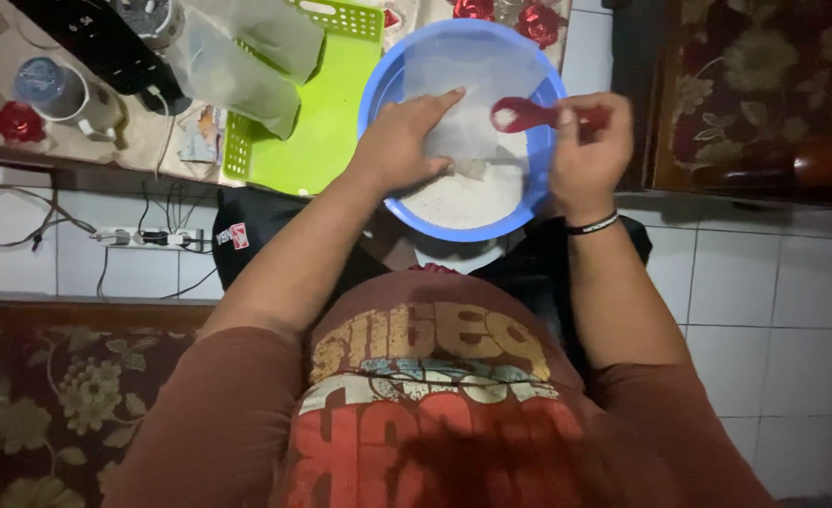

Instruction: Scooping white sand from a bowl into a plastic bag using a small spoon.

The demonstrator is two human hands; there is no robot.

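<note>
- Holding a clear bag [472, 85] over the blue bowl [383, 80], the left hand [407, 141] presses its edge, fingers closed on the plastic.
- White grains lie in the bowl under the bag.
- Right hand [590, 141] pinches a red spoon [524, 115]; the spoon's head sits at the bag's mouth, just beside the left grip.

1. Home interior, lived-in room with a white tiled floor [774, 310].
2. Dark floral-patterned upholstered seat [49, 414] at lower left, another floral-covered cushion with a wooden frame [764, 94] at upper right.
3. Low table under a rose-printed cloth [21, 122], carrying a bright green perforated plastic tray [327, 113] and a round blue plastic basin [378, 85].
4. White power strip with plugged cables [143, 237] lying on the floor.
</note>
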